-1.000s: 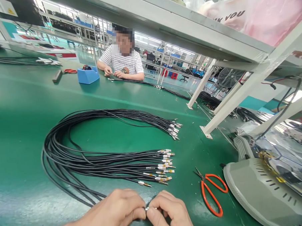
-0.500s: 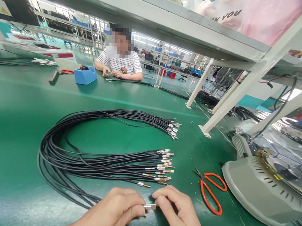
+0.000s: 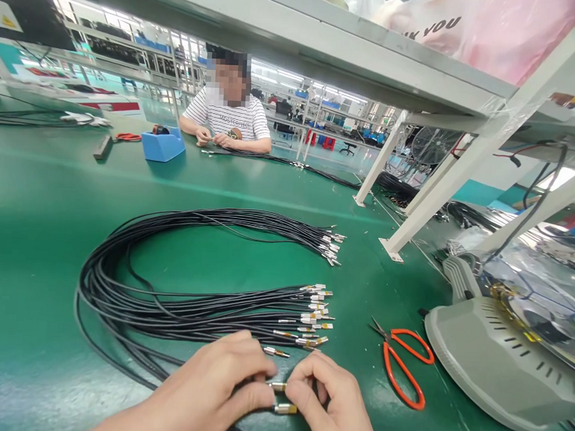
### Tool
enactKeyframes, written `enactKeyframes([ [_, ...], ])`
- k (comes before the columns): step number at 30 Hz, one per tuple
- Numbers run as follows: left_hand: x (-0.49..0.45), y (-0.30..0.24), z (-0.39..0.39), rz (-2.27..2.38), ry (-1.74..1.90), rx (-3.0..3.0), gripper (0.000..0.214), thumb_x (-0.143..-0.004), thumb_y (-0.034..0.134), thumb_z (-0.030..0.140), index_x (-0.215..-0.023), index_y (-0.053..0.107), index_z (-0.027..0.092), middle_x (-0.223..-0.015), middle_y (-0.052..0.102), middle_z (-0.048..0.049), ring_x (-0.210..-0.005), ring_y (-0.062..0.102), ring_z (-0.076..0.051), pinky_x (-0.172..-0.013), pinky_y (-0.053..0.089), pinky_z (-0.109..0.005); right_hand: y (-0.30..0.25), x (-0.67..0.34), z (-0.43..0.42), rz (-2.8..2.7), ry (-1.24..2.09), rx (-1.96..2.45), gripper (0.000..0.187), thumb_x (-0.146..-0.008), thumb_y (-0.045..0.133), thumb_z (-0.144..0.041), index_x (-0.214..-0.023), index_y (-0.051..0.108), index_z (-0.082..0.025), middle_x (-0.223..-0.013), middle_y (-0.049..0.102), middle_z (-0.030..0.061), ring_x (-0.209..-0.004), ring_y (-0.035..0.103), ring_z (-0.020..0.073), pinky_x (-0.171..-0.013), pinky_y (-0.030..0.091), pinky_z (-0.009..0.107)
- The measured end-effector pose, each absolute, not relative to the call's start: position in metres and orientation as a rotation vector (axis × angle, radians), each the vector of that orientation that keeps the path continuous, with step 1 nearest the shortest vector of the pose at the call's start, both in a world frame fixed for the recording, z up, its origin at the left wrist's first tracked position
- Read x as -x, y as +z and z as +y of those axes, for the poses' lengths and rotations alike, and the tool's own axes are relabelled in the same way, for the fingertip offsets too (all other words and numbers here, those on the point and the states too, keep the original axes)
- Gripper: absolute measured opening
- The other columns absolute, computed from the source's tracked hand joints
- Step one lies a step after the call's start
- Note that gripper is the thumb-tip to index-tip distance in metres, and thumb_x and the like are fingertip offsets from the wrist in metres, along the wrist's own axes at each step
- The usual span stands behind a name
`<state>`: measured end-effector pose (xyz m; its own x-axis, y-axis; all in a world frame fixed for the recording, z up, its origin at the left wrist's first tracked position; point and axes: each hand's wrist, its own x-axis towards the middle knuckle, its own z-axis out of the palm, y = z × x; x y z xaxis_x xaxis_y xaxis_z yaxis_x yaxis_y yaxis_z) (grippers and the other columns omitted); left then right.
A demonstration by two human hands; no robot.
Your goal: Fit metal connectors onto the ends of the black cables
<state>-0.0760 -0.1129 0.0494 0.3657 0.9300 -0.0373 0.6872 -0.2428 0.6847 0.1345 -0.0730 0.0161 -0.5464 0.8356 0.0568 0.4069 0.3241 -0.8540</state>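
My left hand [image 3: 223, 384] is closed around the ends of black cables near the front edge of the view. Two metal connectors stick out past its fingertips: an upper connector [image 3: 277, 386] and a lower connector [image 3: 286, 408] with a yellowish band. Thumb and forefinger of my right hand [image 3: 330, 395] pinch the tip of the upper one. Whether a small piece of tape is also between them is hidden. Behind my hands a bundle of black cables [image 3: 192, 306] lies bent in a U, its metal ends pointing right, several with yellow-brown bands.
Orange-handled scissors [image 3: 405, 367] lie to the right, beside a grey-green machine [image 3: 495, 364]. Shelf legs [image 3: 431, 190] stand on the green table [image 3: 39, 230]. Across it, a co-worker [image 3: 229, 121] handles cables near a blue tape dispenser [image 3: 163, 144].
The connectors between my hands have separated into an upper and a lower one. My left hand has shifted slightly up, and my right fingers have closed on the upper connector.
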Motion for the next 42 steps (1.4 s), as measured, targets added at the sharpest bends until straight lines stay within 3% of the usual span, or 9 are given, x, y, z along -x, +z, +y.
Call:
enactKeyframes([
  [7,0.062,0.05,-0.121,1.395,0.503,-2.025,0.03,-0.102,0.044,0.025,-0.076,0.059,0.021,-0.076,0.06,0.0038,-0.073,0.057,-0.012,-0.069,0.039,-0.021,0.012,-0.135,-0.074,-2.072,1.224,1.036,0.031,-0.093,0.055,-0.036,-0.067,0.062,-0.019,-0.065,0.045,-0.0036,-0.06,0.04,0.0118,-0.056,0.028,0.024],
  [14,0.061,0.058,-0.126,1.446,0.521,-2.005,0.03,-0.099,0.047,0.029,-0.08,0.069,0.022,-0.077,0.068,0.0015,-0.076,0.062,-0.015,-0.07,0.041,-0.022,0.014,-0.135,-0.073,-2.091,1.239,0.943,0.029,-0.091,0.059,-0.033,-0.067,0.066,-0.019,-0.063,0.048,-0.0029,-0.063,0.045,0.0127,-0.059,0.031,0.024],
  [25,0.061,0.062,-0.123,1.38,0.482,-1.984,0.032,-0.1,0.049,0.028,-0.074,0.068,0.021,-0.07,0.063,0.0031,-0.072,0.058,-0.014,-0.068,0.041,-0.021,0.017,-0.137,-0.071,-2.136,1.212,0.975,0.03,-0.092,0.057,-0.034,-0.067,0.065,-0.019,-0.063,0.05,-0.0027,-0.063,0.047,0.0129,-0.058,0.033,0.023],
  [30,0.074,0.067,-0.115,1.275,0.502,-2.034,0.03,-0.098,0.055,0.03,-0.071,0.063,0.02,-0.098,0.06,0.002,-0.096,0.054,-0.015,-0.085,0.041,-0.023,0.014,-0.138,-0.07,-2.137,0.963,1.073,0.015,-0.096,0.05,-0.026,-0.092,0.064,-0.022,-0.085,0.061,0.0006,-0.072,0.057,0.0151,-0.065,0.042,0.024],
  [32,0.08,0.062,-0.11,1.349,0.581,-2.068,0.025,-0.099,0.052,0.026,-0.078,0.064,0.021,-0.098,0.059,0.0011,-0.096,0.054,-0.016,-0.085,0.041,-0.026,0.01,-0.134,-0.071,-2.239,0.756,1.098,0.014,-0.093,0.051,-0.019,-0.103,0.06,-0.024,-0.096,0.063,0.002,-0.082,0.06,0.0179,-0.071,0.044,0.026],
  [36,0.078,0.042,-0.103,1.527,0.572,-2.253,0.015,-0.097,0.049,0.013,-0.095,0.063,0.02,-0.096,0.058,-0.0034,-0.09,0.052,-0.022,-0.078,0.041,-0.032,0.009,-0.124,-0.071,-2.405,0.486,1.16,0.015,-0.092,0.047,-0.011,-0.086,0.055,-0.023,-0.087,0.06,0.0009,-0.081,0.058,0.0201,-0.066,0.038,0.029],
  [42,0.07,0.033,-0.109,1.493,0.616,-2.311,0.018,-0.101,0.04,0.015,-0.088,0.051,0.02,-0.087,0.058,-0.0016,-0.08,0.051,-0.021,-0.071,0.039,-0.032,0.032,-0.125,-0.066,-2.389,0.794,1.13,0.017,-0.096,0.045,-0.017,-0.081,0.049,-0.023,-0.083,0.057,-0.0011,-0.076,0.056,0.0152,-0.064,0.039,0.025],
])
